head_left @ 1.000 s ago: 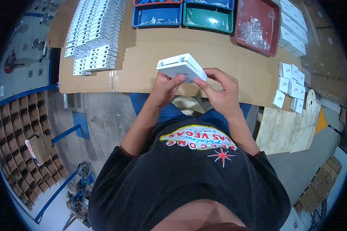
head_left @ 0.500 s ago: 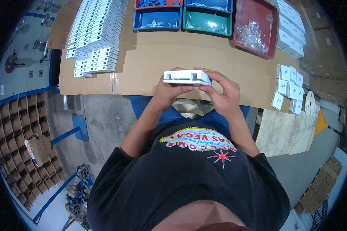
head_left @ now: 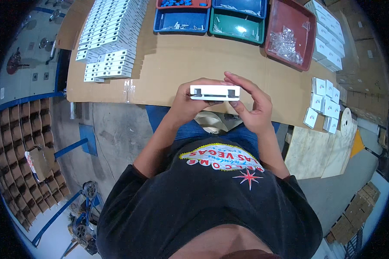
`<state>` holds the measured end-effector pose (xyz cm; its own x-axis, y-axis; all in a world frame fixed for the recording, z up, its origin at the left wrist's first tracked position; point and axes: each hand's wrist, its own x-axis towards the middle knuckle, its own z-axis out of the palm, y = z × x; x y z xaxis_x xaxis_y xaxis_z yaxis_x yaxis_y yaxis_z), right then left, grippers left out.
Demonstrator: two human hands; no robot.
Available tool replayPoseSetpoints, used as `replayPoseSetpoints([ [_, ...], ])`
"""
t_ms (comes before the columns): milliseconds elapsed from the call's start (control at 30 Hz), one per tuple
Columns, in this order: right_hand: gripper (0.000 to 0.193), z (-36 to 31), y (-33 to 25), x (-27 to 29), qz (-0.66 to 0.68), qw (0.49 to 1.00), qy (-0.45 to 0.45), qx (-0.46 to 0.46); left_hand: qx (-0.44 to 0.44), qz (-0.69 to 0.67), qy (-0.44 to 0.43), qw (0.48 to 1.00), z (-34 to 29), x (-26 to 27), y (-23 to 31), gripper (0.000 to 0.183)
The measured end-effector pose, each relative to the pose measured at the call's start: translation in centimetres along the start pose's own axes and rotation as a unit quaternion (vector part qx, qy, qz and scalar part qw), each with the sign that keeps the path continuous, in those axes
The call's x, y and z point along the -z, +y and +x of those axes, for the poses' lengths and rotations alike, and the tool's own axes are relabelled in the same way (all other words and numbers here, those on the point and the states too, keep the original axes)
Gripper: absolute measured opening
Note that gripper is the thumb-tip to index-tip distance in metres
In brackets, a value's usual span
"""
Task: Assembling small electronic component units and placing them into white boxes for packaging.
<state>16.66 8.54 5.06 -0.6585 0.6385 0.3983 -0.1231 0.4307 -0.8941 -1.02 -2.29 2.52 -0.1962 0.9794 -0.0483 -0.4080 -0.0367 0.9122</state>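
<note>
A white rectangular plastic housing point(head_left: 215, 88) is held level above the table's near edge. Its narrow side faces me and shows a long dark slot with a square opening near each end. My left hand point(head_left: 186, 102) is closed round the left end, its fingers partly hidden behind the piece. At the right end is my right hand point(head_left: 256, 105), its thumb at the lower corner and its fingers reaching over the far side. The right hand's hold is looser, with the index finger raised above the housing.
Tall stacks of white units point(head_left: 110, 30) stand at the left of the cardboard-covered table point(head_left: 168, 60). Small parts lie in a blue tray point(head_left: 181, 29), a green tray point(head_left: 237, 36) and a red tray point(head_left: 307, 60). Several small white boxes point(head_left: 324, 101) sit at the right, near a white reel point(head_left: 346, 117).
The housing has turned from a slant to face me squarely and moved slightly right and nearer. My right hand's fingers have loosened and spread at its right end.
</note>
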Motion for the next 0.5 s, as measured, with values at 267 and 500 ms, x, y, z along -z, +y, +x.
replayPoseSetpoints([
  [267, 0.032, -0.8, 1.7, 0.1, 0.027, 1.0, 0.003, 0.01, -0.057, 0.108, -0.028, 0.992, -0.1, -0.2, 0.1, 0.04],
  [500, 0.027, -1.5, 1.9, 0.1, 0.023, 1.0, 0.004, 0.009, -0.077, 0.121, -0.044, 0.989, 0.0, -0.7, 0.9, 0.046],
])
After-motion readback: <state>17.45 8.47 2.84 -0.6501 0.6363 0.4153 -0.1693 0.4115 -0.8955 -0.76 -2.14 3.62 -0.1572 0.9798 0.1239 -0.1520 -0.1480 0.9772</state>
